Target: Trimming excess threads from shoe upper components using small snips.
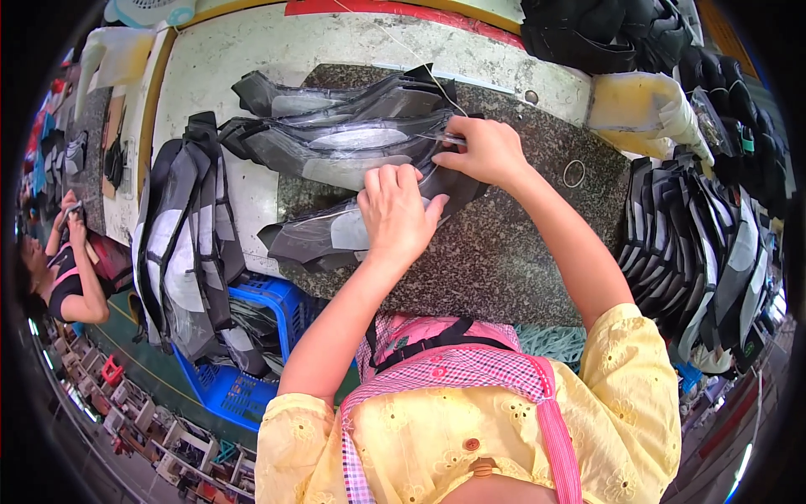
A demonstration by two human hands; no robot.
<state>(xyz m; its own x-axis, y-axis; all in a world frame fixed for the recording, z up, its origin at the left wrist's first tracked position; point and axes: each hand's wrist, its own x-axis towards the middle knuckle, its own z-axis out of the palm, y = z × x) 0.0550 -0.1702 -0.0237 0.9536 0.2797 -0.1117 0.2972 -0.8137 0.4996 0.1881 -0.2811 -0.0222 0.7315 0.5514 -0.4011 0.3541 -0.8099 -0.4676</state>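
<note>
Curved black-and-grey sewn pieces, which look like shoe uppers [353, 139], lie in overlapping rows on a speckled dark stone slab [520, 252]. My left hand [395, 210] presses down with bent fingers on the edge of a middle upper, its thumb spread to the right. At the right ends of the pieces, my right hand [483, 151] pinches a small, pale, shiny thing whose kind I cannot make out. A thin white string [395, 42] slants from the far edge down to beside the right fingers. Another upper [311, 235] lies nearer me, partly under my left hand.
More uppers hang over the table's left edge [180, 244] above a blue plastic basket [243, 395]. A stacked row of uppers [688, 252] stands at right. A loose ring [573, 174] lies on the slab. Black bundles [604, 34] sit far right. Another person [75, 269] works at left.
</note>
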